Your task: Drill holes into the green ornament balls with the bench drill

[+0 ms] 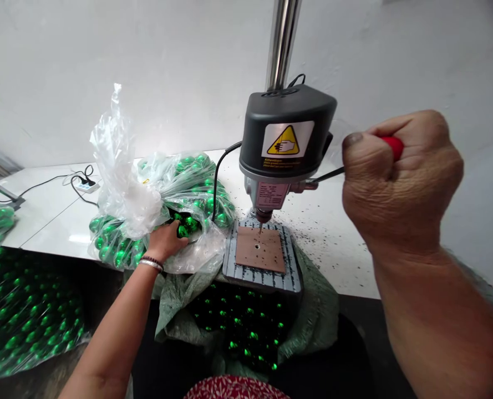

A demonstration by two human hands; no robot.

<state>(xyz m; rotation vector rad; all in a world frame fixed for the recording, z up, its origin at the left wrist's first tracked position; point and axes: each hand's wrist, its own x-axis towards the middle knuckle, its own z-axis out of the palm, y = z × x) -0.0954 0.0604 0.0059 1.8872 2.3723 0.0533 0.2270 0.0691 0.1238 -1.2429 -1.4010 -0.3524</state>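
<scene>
My right hand [404, 183] is closed around the red knob [392, 147] of the lever on a small drill press [290, 127]. Its drill bit [260, 227] points down above a brown square board [250, 256] with a hole, which lies on the slotted metal base [294, 277]. My left hand [167, 241] reaches into the mouth of a clear plastic bag [196, 252] full of shiny green balls [187, 226]. Thumb and forefinger are apart at the balls; the other fingers are mostly hidden.
An open green woven sack [321, 299] holding more green balls hangs below the base. Another bag of green balls [25, 316] stands at the left. Dark shavings litter the white table [333, 260]. A power strip [87, 185] with black cords lies behind the bag.
</scene>
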